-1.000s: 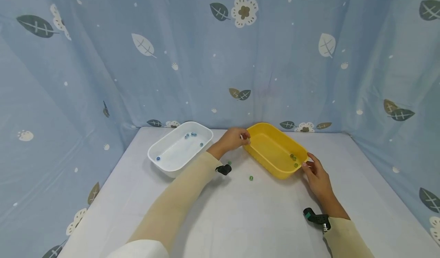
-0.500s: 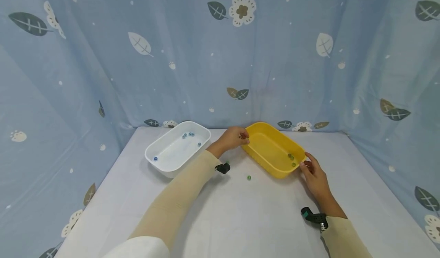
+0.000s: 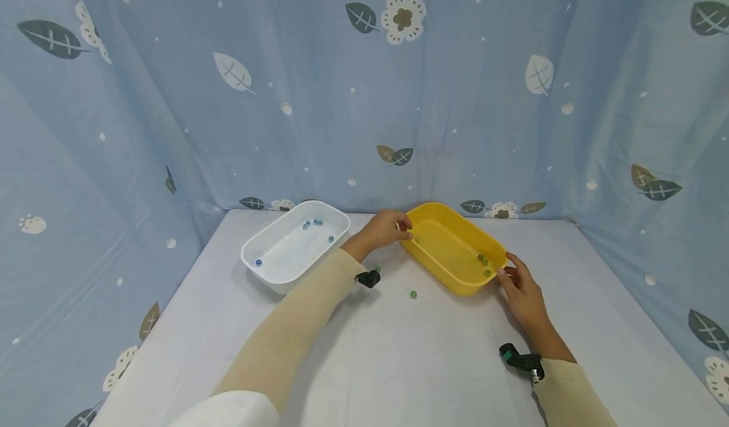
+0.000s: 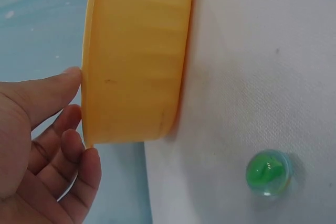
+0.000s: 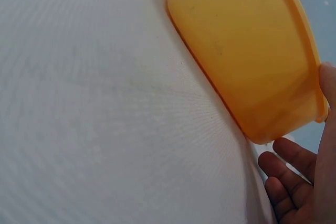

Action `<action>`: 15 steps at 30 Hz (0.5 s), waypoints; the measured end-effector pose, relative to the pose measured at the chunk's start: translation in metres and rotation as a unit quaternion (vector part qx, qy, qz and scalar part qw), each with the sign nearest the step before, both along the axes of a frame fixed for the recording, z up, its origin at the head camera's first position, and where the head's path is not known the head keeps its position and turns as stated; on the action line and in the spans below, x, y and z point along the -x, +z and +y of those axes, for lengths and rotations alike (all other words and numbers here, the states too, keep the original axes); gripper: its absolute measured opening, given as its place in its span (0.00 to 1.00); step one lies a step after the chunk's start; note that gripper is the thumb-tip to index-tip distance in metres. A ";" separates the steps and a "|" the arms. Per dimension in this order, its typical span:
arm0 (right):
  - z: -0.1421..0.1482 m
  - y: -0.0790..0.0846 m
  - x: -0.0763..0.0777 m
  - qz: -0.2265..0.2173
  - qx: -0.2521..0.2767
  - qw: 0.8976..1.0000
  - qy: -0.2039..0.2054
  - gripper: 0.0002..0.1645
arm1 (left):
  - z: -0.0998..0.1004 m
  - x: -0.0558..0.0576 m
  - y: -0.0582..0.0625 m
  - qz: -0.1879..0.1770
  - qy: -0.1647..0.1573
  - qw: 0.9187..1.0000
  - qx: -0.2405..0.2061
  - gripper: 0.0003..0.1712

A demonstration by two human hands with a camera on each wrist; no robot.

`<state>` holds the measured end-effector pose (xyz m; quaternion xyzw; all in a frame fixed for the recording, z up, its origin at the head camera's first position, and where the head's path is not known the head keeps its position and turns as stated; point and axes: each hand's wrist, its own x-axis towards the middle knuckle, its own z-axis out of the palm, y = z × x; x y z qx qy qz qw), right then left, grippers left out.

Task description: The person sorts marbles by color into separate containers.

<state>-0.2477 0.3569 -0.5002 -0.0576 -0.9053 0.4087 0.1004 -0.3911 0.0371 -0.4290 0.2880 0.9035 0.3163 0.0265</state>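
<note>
A yellow plastic basin (image 3: 455,243) stands at the back of the table, with several green marbles in it, three near its right end. One more marble (image 3: 417,240) lies inside by the left end. My left hand (image 3: 387,228) is at that end, fingers loosely bent and thumb tip right at the rim, no marble showing between them. My right hand (image 3: 523,291) holds the basin's right corner, thumb at the rim and fingers bent below it. On the cloth, a green marble (image 3: 413,295) lies in front of the basin, and another marble (image 3: 378,269) sits by the left wrist.
A white basin (image 3: 285,283) with several blue marbles (image 3: 306,224) stands left of the left hand. The left forearm (image 3: 296,326) passes in front of its right side. A blue patterned curtain (image 3: 319,129) surrounds the white-covered table (image 3: 410,364).
A marble now shows inside the yellow basin by the left hand, where none showed before. Both hands and both basins stay in nearly the same place.
</note>
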 end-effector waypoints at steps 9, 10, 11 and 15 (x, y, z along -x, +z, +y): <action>0.001 0.000 0.001 0.001 0.005 1.000 0.000 0.41 | -0.009 -0.001 -0.008 0.007 -0.006 1.000 -0.012 0.12; 0.000 0.000 0.000 0.001 0.004 1.000 0.001 0.40 | -0.011 -0.003 -0.008 0.007 -0.006 1.000 -0.011 0.11; 0.001 0.000 0.000 0.001 0.004 1.000 0.002 0.40 | -0.012 -0.004 -0.009 0.007 -0.005 1.000 -0.009 0.10; 0.000 0.000 -0.001 0.002 0.002 1.000 0.004 0.40 | -0.020 -0.009 -0.014 0.001 0.003 1.000 -0.001 0.08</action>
